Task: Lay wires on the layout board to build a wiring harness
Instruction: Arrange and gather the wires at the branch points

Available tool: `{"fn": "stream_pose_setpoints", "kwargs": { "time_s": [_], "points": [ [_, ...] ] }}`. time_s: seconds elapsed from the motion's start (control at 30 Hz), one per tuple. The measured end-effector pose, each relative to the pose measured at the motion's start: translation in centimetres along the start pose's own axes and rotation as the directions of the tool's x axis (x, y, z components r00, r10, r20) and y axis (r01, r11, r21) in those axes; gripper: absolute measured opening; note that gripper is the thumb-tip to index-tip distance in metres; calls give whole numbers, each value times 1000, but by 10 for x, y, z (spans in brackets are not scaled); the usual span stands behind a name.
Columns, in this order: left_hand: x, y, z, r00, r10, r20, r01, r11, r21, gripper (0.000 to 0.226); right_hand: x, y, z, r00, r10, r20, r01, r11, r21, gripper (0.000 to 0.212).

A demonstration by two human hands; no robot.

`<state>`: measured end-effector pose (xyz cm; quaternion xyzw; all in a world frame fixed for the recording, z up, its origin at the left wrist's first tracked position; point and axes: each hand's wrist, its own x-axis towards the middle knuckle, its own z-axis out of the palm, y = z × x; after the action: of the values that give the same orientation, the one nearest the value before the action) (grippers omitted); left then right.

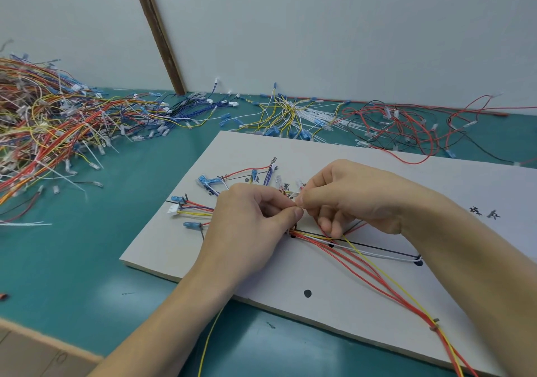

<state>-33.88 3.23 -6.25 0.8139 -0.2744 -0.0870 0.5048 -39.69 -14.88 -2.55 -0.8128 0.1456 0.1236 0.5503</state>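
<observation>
Step in hand, by judgement: securing the wire bundle [343, 244] at a peg near the centre of the layout board [290, 278], with left hand [250, 219] and right hand [348, 196] both closed in a thumb-and-finger pinch, tips meeting at mid-frame on something too small to identify, probably a tie or a wire end. Bundle of red, yellow, white and black wires lying on the board, fanning from under the hands toward lower right; connector ends [186, 205] spread at centre left. Next move likely: tightening at the peg without shifting laid wires, then fetching from the loose wire pile [52, 121] at upper left.
</observation>
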Motion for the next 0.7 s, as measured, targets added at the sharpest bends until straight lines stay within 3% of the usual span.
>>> {"fn": "stream_pose_setpoints", "kwargs": {
  "time_s": [0.23, 0.37, 0.53, 0.7],
  "points": [
    [0, 3, 1, 999, -43, -6, 42, 998, -51, 7, 0, -2, 5, 1000, 3, -22, -7, 988, -151, 28],
    [1, 5, 1, 999, -53, 5, 53, 998, -21, 10, 1, -2, 3, 994, -4, -108, -18, 980, -201, 36],
    [1, 7, -2, 998, -56, 40, 54, 998, 37, 8, 1, 0, 7, 984, -40, -175, 2, 977, -212, 35],
    [8, 11, -11, 982, -101, 160, 92, 994, 61, 17, -2, -3, 2, 994, -35, -107, 19, 989, -145, 29]
  ]
}}
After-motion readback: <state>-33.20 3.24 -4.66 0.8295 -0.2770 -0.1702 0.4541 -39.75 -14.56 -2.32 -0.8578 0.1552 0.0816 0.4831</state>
